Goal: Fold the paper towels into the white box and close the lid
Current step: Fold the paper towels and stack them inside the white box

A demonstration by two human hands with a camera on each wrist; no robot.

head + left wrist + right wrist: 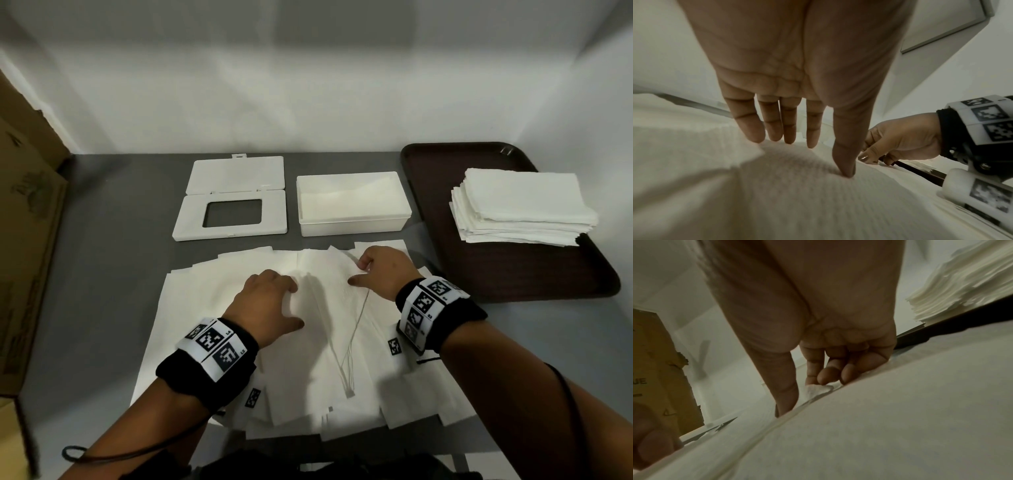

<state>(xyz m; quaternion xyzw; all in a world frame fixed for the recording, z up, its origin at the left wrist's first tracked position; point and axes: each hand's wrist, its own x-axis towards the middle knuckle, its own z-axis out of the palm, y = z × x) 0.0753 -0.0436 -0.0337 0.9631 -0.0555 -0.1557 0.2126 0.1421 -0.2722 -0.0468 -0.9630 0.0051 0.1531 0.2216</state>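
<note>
Several white paper towels (308,370) lie spread and overlapping on the grey table in front of me. My left hand (291,305) rests on them with straight fingers, its fingertips (756,134) and thumb touching the top sheet (777,203). My right hand (358,273) is just to its right with curled fingers. In the right wrist view my right hand (807,392) pinches a raised edge of a towel (816,390). The white box (352,224) stands uncovered behind the towels. Its lid (233,226) lies to the left with its flap swung back.
A dark brown tray (513,274) at the right holds a stack of folded towels (520,205). A cardboard box (27,240) stands along the left edge. A white wall closes off the back of the table.
</note>
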